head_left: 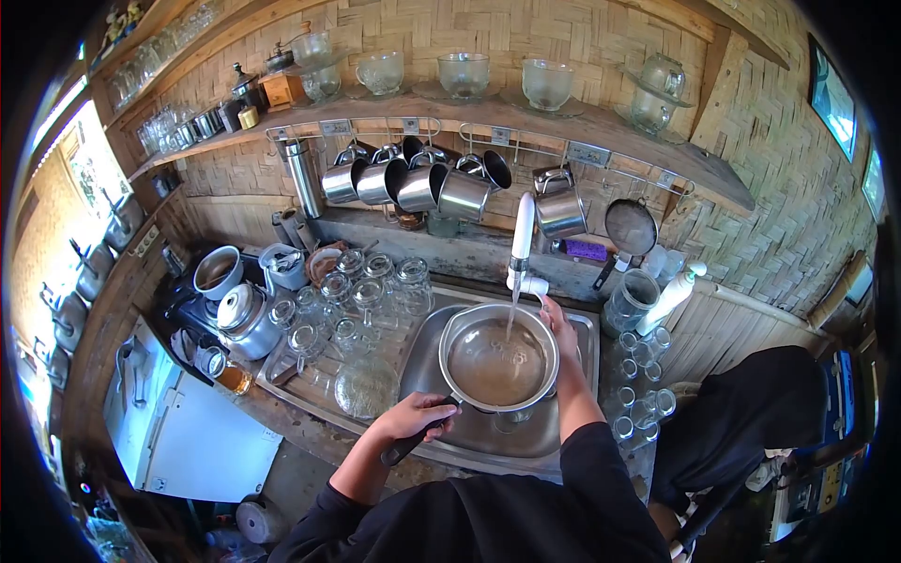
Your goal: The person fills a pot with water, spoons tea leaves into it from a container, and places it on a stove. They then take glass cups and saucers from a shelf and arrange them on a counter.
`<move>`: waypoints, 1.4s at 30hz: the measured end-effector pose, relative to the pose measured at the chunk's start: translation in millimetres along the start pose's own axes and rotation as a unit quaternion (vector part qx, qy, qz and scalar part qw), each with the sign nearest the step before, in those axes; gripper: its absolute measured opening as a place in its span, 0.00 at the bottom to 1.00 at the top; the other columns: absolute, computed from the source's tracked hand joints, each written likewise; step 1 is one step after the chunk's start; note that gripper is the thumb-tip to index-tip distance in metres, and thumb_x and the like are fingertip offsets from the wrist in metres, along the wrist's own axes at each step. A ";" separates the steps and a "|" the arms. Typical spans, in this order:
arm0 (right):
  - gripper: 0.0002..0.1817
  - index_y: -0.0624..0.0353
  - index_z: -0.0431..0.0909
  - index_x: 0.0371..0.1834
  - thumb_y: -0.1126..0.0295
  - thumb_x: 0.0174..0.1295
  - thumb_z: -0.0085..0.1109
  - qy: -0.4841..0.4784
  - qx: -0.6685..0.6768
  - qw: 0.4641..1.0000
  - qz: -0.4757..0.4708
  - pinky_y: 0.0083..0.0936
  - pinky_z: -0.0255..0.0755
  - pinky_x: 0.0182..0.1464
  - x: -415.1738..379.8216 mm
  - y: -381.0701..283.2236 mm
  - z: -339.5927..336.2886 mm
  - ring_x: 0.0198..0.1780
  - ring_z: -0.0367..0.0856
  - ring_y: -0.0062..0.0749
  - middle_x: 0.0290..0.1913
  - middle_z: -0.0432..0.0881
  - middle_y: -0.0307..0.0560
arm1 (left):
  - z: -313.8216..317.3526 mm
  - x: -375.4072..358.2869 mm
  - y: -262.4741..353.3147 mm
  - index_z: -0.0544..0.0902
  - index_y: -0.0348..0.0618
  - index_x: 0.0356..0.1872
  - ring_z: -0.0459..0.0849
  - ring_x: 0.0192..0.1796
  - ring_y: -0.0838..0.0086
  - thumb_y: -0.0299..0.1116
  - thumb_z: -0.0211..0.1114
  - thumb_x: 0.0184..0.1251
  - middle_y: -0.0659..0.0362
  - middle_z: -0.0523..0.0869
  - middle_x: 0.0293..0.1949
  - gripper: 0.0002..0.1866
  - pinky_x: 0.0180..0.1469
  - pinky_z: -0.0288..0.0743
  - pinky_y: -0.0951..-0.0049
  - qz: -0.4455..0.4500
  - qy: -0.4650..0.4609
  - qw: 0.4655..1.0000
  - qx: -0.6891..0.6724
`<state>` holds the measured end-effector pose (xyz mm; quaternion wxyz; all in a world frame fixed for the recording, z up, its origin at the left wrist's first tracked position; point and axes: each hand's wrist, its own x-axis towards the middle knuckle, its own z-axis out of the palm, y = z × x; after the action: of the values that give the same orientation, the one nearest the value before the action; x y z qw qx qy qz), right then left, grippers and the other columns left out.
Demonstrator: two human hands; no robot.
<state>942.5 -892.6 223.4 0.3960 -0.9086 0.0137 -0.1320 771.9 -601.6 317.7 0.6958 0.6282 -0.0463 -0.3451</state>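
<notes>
A metal saucepan (547,383) with a black handle is held over the sink, water pooled in its bottom. My left hand (418,416) is closed around the handle, which sticks out toward the lower left. From the white tap (522,239) a stream of water falls into the pan. My right hand (559,328) is beside the pan's right rim, its fingertips up at the tap's white knob; their grip is partly hidden. Beneath the pan is the stainless steel sink (422,361). A clear glass at its bottom is mostly covered by the pan.
Upturned glass mugs (366,296) crowd the drainboard at left. Small glasses (646,408) and a large glass jar (631,302) stand right of the sink, near a white pump bottle (672,298). Metal mugs (422,188) hang above. A person in black (751,413) is at right.
</notes>
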 end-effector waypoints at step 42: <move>0.17 0.31 0.67 0.55 0.52 0.62 0.47 0.070 -0.173 0.980 -0.074 0.43 0.74 0.31 7.3 13.2 9.5 0.28 0.81 0.48 0.27 0.82 0.48 | -0.4 -1.0 -7.6 0.77 0.35 0.41 0.71 0.19 0.84 0.37 0.55 0.67 0.62 0.77 0.24 0.13 0.21 0.64 0.83 0.013 -0.003 1.000 -0.002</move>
<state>953.0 -895.8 209.3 0.2202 -0.9503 -0.0031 -0.2200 768.2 -600.5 311.1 0.7012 0.6254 -0.0562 -0.3378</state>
